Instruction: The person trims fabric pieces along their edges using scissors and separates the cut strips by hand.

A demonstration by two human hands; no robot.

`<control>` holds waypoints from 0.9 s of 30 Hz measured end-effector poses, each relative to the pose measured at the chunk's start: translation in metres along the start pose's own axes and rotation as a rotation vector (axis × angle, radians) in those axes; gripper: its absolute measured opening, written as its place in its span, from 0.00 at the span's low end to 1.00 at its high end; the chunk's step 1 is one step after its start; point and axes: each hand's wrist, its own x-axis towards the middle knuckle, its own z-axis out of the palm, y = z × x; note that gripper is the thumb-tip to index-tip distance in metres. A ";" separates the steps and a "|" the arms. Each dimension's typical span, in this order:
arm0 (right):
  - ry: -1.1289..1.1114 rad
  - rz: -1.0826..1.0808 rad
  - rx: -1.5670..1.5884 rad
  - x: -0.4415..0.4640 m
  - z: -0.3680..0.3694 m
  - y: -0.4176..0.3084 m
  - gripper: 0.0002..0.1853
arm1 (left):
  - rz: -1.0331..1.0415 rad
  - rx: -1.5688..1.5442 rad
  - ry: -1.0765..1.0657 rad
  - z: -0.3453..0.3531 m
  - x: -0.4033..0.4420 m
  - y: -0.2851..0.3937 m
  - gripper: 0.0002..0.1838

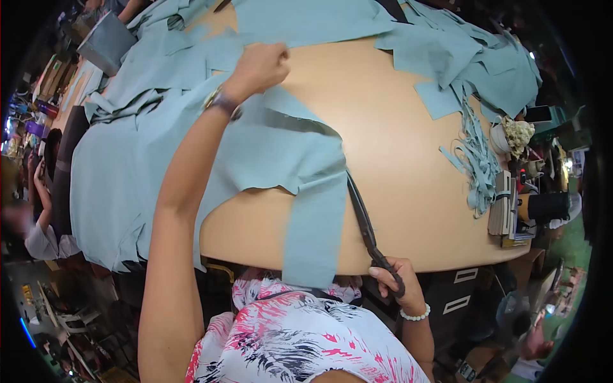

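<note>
Light blue-green fabric (255,150) is spread over the left and middle of a wooden table (396,147). A strip of it (313,236) hangs over the front edge toward the body. My left hand (260,66), with a watch at the wrist, is raised above the fabric, its fingers curled together; whether it pinches any cloth is hard to make out. Near the front edge, my right hand (401,281) is wrapped round the handles of long black scissors (362,214). Their blades point away from me, with the tips beside the fabric's right edge.
More fabric pieces (440,48) lie at the back right, above a tangle of thin strips (476,159). A stack of small items (503,204) and a black cylinder (548,207) sit at the right edge. A grey metal box (107,43) is at the back left. Other people are around.
</note>
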 end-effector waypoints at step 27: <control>-0.041 0.016 -0.028 0.011 -0.013 0.007 0.12 | -0.155 0.171 -0.824 0.011 0.088 0.020 0.08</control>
